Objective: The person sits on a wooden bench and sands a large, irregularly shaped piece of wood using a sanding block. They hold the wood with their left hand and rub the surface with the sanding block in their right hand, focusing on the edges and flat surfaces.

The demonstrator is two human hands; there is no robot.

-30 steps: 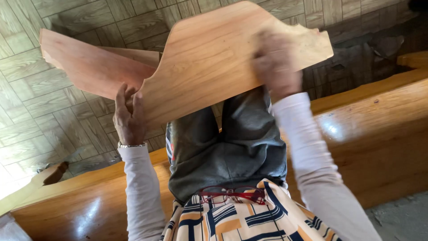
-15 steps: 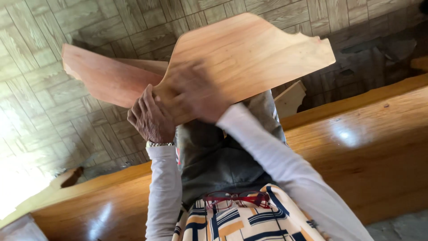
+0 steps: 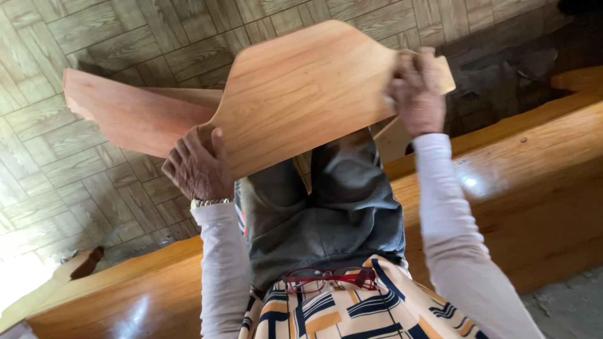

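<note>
Steadying the shaped wooden board (image 3: 301, 88) on the lap, left hand (image 3: 198, 166) gripping its narrow end, right hand (image 3: 418, 88) pressing sandpaper-like against the far edge; next comes another firm stroke

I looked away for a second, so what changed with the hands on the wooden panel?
The right hand swept from the panel's near left part, by the left hand, to its far right end. The left hand kept gripping the near edge of the shaped wooden panel, which stayed over the lap.
</note>
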